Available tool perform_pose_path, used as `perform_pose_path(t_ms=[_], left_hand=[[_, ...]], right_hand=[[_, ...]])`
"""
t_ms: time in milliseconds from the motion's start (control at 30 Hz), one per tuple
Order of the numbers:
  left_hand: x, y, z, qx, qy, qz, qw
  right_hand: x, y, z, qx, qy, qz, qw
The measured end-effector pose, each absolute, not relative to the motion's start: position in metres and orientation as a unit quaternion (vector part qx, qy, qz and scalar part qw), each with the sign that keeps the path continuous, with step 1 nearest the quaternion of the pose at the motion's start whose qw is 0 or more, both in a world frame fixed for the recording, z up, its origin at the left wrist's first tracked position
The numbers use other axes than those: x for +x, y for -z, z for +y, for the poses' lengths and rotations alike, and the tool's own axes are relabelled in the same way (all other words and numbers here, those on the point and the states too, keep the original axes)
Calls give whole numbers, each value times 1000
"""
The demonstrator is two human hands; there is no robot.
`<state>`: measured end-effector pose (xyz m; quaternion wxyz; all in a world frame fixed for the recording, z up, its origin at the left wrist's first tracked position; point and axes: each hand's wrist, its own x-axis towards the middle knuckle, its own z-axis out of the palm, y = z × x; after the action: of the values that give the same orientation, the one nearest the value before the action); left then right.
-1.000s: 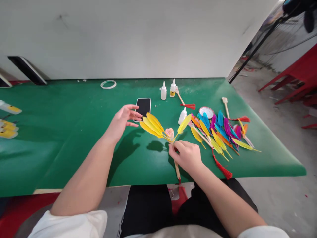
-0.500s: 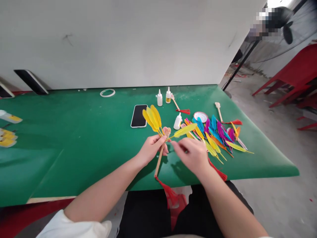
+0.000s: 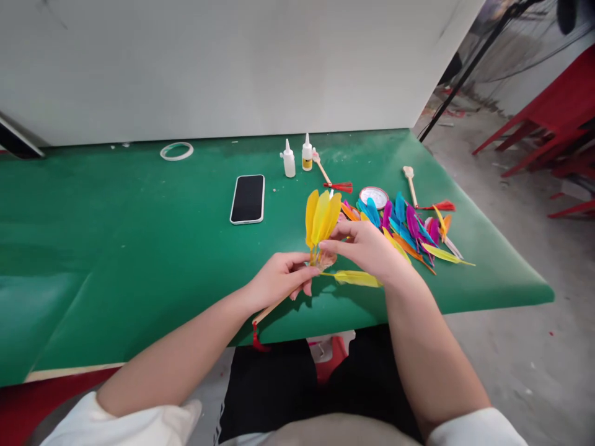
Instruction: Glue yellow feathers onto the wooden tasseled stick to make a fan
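Note:
My left hand (image 3: 279, 280) is closed round a thin wooden stick (image 3: 268, 311), which slants down to the left and ends in a red tassel (image 3: 257, 339). At its upper end is a pinkish head (image 3: 329, 260), partly covered by my fingers. Several yellow feathers (image 3: 320, 218) stand up from that head. One more yellow feather (image 3: 357, 279) points out to the right. My right hand (image 3: 372, 246) pinches the upright feathers low down with thumb and forefinger; the exact contact is partly hidden.
A loose heap of coloured feathers (image 3: 409, 222) lies to the right, by a round dish (image 3: 374, 198). Two tasselled sticks, one with a pale head (image 3: 409, 172), lie farther back. Two small bottles (image 3: 289, 162), a phone (image 3: 248, 199) and a white ring (image 3: 176, 152) are also on the green table.
The stick has tilted, its tasselled end swinging left and its head moving right. My right hand has moved up to the upright feathers. The side feather now points slightly downward. The view has shifted.

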<state>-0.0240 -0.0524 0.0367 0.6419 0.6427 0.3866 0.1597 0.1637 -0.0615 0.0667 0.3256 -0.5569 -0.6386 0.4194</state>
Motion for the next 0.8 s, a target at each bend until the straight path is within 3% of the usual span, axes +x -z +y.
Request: perform_pose_path(t_ms=[467, 800], left_hand=[[-22, -39, -53, 635, -164, 405, 637], [-24, -36, -52, 630, -185, 402, 638]], right_hand=[[163, -60, -61, -554, -433, -620, 348], [161, -74, -66, -546, -297, -655, 430]])
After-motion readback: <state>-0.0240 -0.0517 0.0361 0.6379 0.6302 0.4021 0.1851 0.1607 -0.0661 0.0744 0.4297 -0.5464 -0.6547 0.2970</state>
